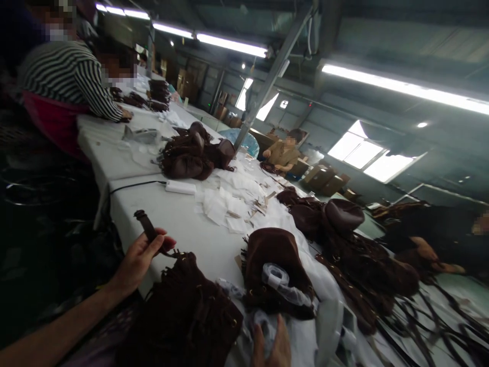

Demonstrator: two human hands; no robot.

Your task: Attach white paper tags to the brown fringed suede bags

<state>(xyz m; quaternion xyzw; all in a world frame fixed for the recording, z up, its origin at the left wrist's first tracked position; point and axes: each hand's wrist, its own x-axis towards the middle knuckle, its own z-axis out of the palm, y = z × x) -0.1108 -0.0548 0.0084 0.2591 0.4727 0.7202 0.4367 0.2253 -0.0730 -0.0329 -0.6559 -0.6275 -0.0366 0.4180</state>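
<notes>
The left hand [143,257] pinches a brown strap [145,224] beside the bench's left edge, above a fringed brown bag [183,311]. That bag overlaps the near edge; how much rests on the bench [153,200] cannot be told. The right hand [272,342], thumb and finger spread, is at the clear plastic wrap [267,322] by the bag's right side; whether they touch is unclear. A second brown bag [272,255] crowds this side, leaving a stretch of white surface between the strap and a white box [180,187]. Beyond lie white sheets [219,201] and piled bags [191,155]; more bags [344,239] line the right. Tube lights [229,45] slant overhead, and co-workers stand around.
</notes>
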